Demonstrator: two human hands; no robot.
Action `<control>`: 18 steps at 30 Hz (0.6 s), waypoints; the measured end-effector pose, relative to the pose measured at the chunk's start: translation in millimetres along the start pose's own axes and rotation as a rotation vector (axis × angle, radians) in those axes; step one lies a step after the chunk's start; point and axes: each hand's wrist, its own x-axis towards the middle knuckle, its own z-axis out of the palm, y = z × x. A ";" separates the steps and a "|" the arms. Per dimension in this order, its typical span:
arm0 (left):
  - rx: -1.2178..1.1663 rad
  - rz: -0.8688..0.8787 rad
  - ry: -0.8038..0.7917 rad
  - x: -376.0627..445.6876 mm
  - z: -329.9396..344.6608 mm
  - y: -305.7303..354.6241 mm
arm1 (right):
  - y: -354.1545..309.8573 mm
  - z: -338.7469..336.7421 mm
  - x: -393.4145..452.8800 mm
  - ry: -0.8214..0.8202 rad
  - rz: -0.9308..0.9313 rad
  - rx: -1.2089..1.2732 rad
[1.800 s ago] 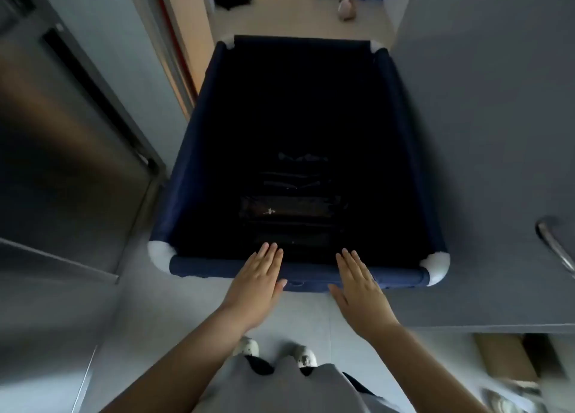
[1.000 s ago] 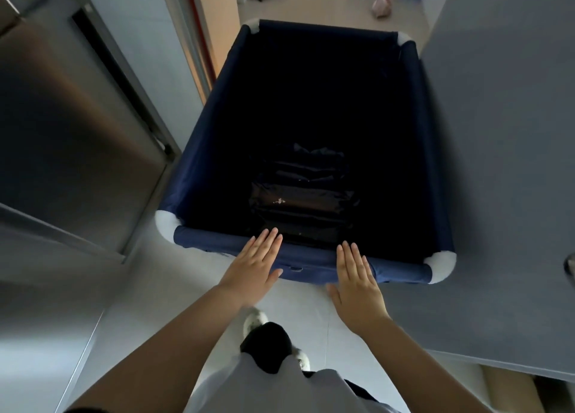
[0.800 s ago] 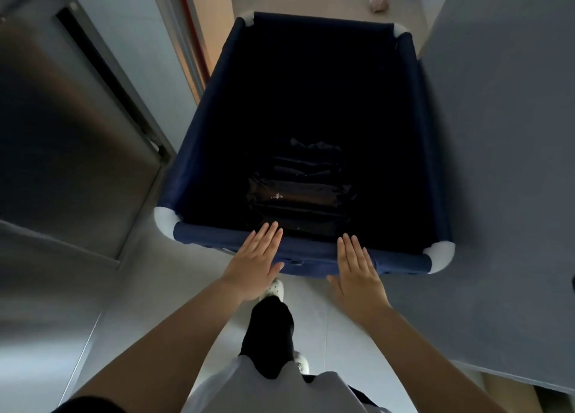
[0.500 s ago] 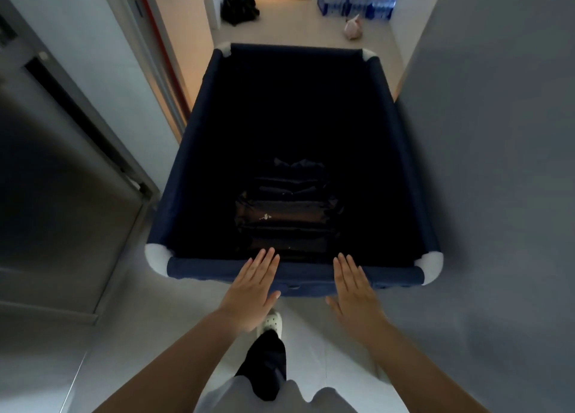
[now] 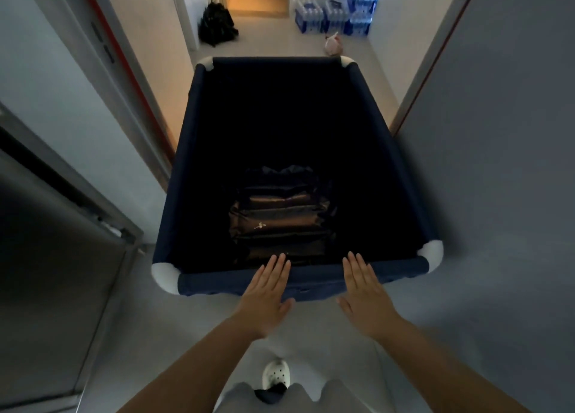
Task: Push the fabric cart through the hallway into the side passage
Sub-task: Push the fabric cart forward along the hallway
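A deep navy fabric cart (image 5: 217,283) with white corner caps fills the middle of the head view, between two walls of a narrow hallway. Dark folded bundles (image 5: 280,218) lie at its bottom. My left hand (image 5: 266,291) rests flat on the near rim, fingers straight and together. My right hand (image 5: 362,288) lies flat on the same rim, a little to the right. Neither hand curls around the rim.
A steel elevator door (image 5: 46,257) and frame stand at the left. A grey wall (image 5: 497,195) runs close along the right. Ahead on the lit floor are a black bag (image 5: 217,25), packs of water bottles (image 5: 336,14) and a small pink bag (image 5: 333,46).
The cart has rolled forward down the hallway past the elevator door, and both hands stayed flat on its near rim. More of the lit area ahead has come into view.
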 end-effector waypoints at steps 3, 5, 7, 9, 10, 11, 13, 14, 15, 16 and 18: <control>-0.007 -0.008 -0.003 31.1 -5.4 -20.2 | 1.8 -8.0 33.2 -0.007 0.024 0.001; -0.022 0.014 -0.016 49.8 -14.0 -32.1 | 2.8 -16.3 54.5 -0.040 0.038 -0.024; -0.054 0.025 -0.049 69.3 -24.4 -43.8 | 3.9 -25.1 75.9 -0.070 0.054 0.004; -0.077 0.026 -0.084 86.5 -34.1 -55.1 | 4.8 -31.6 94.8 -0.092 0.062 0.010; -0.080 0.032 -0.094 94.9 -38.2 -60.5 | 5.6 -33.3 103.6 -0.095 0.065 0.005; -0.080 0.038 -0.099 103.0 -41.8 -65.8 | 6.8 -34.3 111.9 -0.090 0.068 0.003; -0.078 0.046 -0.098 118.7 -47.4 -76.5 | 9.6 -35.6 129.0 -0.069 0.074 0.011; -0.073 0.049 -0.095 127.2 -49.3 -82.3 | 11.0 -36.4 138.2 -0.059 0.078 0.017; -0.068 0.050 -0.092 136.1 -50.8 -88.4 | 12.4 -37.4 148.4 -0.051 0.082 0.024; -0.063 0.053 -0.087 145.4 -52.4 -94.4 | 13.4 -38.1 158.8 -0.045 0.088 0.031; -0.050 0.056 -0.070 164.4 -55.7 -106.1 | 13.5 -39.8 180.6 -0.023 0.112 0.047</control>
